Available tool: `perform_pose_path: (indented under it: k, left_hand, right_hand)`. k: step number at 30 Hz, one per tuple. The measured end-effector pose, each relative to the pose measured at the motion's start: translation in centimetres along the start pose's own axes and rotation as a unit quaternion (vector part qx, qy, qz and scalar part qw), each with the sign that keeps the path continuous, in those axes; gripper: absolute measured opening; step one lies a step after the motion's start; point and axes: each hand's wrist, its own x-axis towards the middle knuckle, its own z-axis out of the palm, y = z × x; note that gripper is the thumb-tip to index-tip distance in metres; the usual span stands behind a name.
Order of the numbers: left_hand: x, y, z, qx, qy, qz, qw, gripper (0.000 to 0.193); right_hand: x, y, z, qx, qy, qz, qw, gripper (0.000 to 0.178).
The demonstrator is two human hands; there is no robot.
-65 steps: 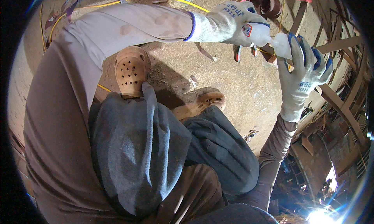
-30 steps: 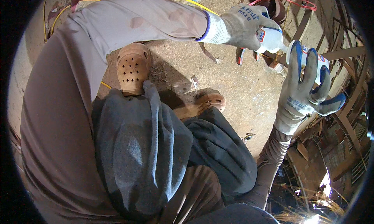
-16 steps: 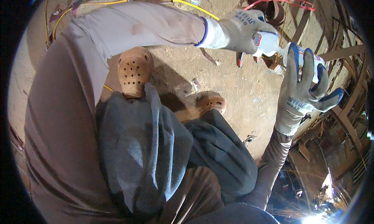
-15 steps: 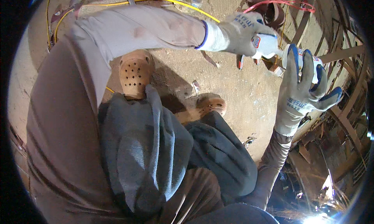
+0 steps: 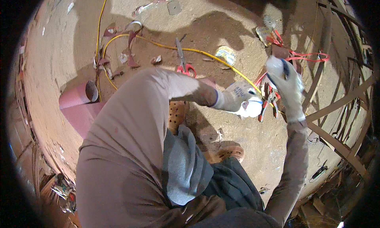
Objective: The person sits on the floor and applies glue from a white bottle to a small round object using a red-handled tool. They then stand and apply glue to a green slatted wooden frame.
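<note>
My left hand (image 5: 236,95), in a grey-white work glove, is closed around a small white bottle (image 5: 252,108). My right hand (image 5: 289,85), gloved too, curls its fingers round a white container (image 5: 274,65) whose exact kind I cannot make out. The two hands are apart. On the floor between them lie pliers (image 5: 268,105) with red and black handles, close to the white bottle. Red-handled scissors (image 5: 183,59) lie beyond my left forearm.
A yellow cable (image 5: 206,53) snakes over the floor. A reddish sandpaper roll (image 5: 77,95) lies at the left, with torn scraps (image 5: 132,61) beyond it. Pink-red string (image 5: 312,57) lies past my right hand. Long metal strips (image 5: 336,99) cross at the right.
The view has shifted, bringing more floor, the scissors and sandpaper roll into sight. My right hand has turned over, from fingers pointing away to curling leftward. Both hands still hold their white things.
</note>
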Motion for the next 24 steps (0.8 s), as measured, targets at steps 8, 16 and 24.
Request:
perform_pose_path:
  k: [8,16,24]
  left_hand:
    - [-3.3,-2.4,1.9,0.015,-0.102,-0.009,0.995,0.06]
    - [-3.2,-2.1,1.3,0.081,-0.152,-0.033,0.985,0.055]
    - [-0.6,-1.5,1.1,-0.014,-0.036,0.0,0.999,0.059]
  right_hand:
    - [7.2,-13.0,9.2,0.097,0.036,0.053,0.993,0.048]
    - [4.0,-13.8,10.1,-0.018,-0.017,0.095,0.995,0.092]
    - [-7.8,10.0,-1.9,-0.192,0.018,0.098,0.976,0.053]
